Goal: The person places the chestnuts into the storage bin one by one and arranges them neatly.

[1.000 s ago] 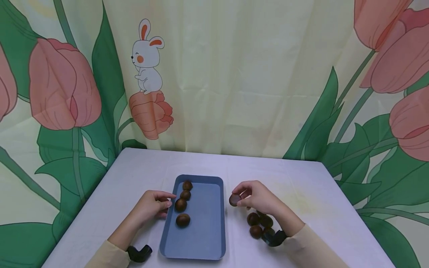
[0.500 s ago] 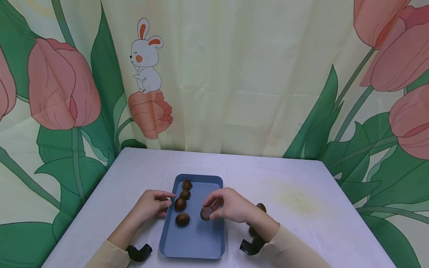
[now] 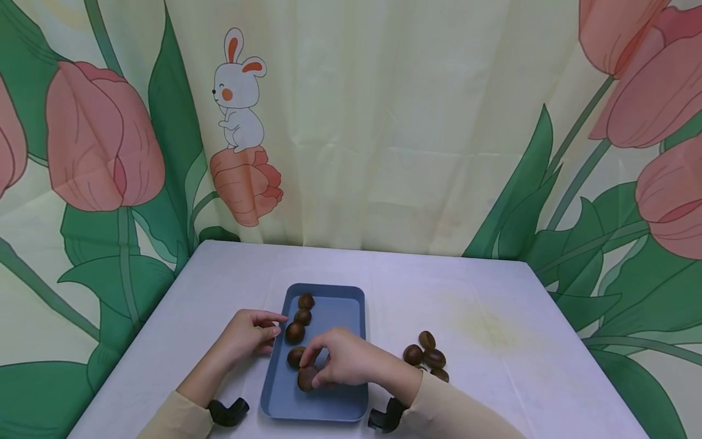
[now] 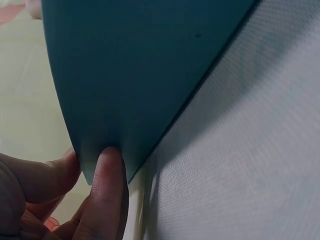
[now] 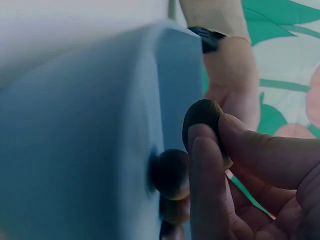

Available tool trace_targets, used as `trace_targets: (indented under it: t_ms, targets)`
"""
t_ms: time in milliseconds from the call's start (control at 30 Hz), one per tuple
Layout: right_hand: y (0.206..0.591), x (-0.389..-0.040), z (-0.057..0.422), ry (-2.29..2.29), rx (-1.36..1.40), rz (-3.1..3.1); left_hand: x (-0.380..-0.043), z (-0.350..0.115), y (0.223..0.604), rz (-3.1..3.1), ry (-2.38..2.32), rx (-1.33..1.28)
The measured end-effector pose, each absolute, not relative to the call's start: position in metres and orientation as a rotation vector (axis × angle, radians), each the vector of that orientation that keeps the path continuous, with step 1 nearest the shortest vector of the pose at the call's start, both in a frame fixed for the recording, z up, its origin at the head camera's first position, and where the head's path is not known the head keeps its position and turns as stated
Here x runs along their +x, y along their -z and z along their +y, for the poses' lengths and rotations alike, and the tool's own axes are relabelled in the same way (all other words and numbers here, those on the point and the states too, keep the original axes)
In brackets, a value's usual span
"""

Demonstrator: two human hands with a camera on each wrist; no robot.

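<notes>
My right hand (image 3: 345, 358) pinches a chestnut (image 3: 306, 378) between thumb and fingers, over the left half of the blue tray (image 3: 345, 399). In the right wrist view the held chestnut (image 5: 202, 117) is above the tray floor, apart from the nearest chestnut (image 5: 171, 175) there. Several chestnuts stand in a column along the tray's left side; the lowest chestnut (image 3: 295, 357) is partly behind my right fingertips. My left hand (image 3: 249, 334) rests its fingertips against the tray's left rim. In the left wrist view a fingertip (image 4: 107, 162) presses on the outer tray wall (image 4: 135, 90).
Right of the tray, a loose group of chestnuts (image 3: 425, 353) lies on the white tablecloth (image 3: 493, 341), partly hidden by my right sleeve (image 3: 450, 405). Black wrist devices sit on both arms. Behind the table hangs a curtain (image 3: 378, 134) printed with tulips and a rabbit.
My right hand has carried the chestnut leftward from beside the group on the cloth to over the tray, then lower toward the column. My left hand stays at the tray's rim.
</notes>
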State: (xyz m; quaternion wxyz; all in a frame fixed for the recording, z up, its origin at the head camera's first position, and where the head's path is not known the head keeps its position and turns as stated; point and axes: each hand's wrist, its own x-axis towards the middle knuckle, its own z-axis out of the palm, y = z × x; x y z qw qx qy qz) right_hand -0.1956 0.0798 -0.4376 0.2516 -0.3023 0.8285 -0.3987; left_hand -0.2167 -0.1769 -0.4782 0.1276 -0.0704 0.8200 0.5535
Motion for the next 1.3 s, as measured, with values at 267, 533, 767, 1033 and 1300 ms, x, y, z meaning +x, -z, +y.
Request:
trace_targets:
  t_ms: [267,533,767,1033,1300]
  targets:
    - [0.449,-0.196,0.072,1.011,-0.933,2.158,-0.218,-0.178,0.479,2.384,-1.618,-0.190]
    - [0.460,-0.199,0.064,0.810,-1.138,2.294,-0.218,-0.178,0.478,2.383,-1.614,-0.201]
    - [0.465,-0.198,0.062,0.746,-1.257,2.377,-0.218,-0.177,0.478,2.383,-1.603,-0.202]
    - [0.466,-0.197,0.064,0.699,-1.312,2.464,-0.217,-0.177,0.478,2.384,-1.606,-0.194]
    - [0.467,-0.196,0.064,0.705,-1.261,2.546,-0.217,-0.177,0.477,2.387,-1.602,-0.195]
